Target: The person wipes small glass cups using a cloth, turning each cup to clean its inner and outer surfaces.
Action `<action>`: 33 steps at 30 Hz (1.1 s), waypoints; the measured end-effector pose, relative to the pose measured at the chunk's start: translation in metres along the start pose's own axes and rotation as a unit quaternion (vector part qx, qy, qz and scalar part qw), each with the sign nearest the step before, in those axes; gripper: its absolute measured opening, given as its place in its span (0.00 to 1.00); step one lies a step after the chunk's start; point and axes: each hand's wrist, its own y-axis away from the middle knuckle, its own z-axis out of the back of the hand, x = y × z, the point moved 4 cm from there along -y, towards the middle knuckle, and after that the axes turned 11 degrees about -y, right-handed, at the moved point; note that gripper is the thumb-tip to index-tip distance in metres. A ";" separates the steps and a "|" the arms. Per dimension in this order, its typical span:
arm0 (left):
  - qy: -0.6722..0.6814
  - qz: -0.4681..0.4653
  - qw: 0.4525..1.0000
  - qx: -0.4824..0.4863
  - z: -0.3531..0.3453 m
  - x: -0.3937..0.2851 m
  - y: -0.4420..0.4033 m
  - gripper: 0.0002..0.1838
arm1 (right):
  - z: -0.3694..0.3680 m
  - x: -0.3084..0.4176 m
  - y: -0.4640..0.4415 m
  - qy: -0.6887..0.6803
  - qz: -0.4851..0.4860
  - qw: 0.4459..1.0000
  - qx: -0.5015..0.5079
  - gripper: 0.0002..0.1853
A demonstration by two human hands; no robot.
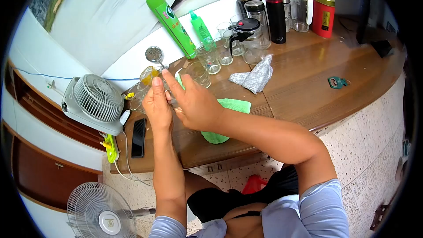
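Note:
Both of my hands meet over the left part of the wooden table. My left hand is closed, thumb up, around something I cannot make out. Beside it, my right hand is closed too, with its index finger near the stem of a small round metal strainer. That strainer stands up above the fingertips. Glass cups are just behind the hands, and more glassware is partly hidden by them. A green cloth lies under my right forearm.
Behind stand a green bottle, a glass teapot, a black flask and a red tin. A grey cloth, phone, small fan and bottle opener are around the table.

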 end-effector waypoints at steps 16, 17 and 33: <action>-0.049 -0.155 0.982 0.100 -0.001 -0.013 0.012 0.31 | 0.012 -0.009 -0.017 -0.150 0.069 0.986 -0.026 0.59; -0.051 -0.167 0.980 0.096 -0.001 -0.014 0.011 0.30 | 0.010 -0.013 -0.017 -0.164 0.053 0.985 -0.020 0.61; -0.082 -0.058 0.994 -0.041 0.006 -0.005 -0.001 0.31 | 0.000 -0.011 -0.011 -0.147 -0.033 0.989 0.010 0.56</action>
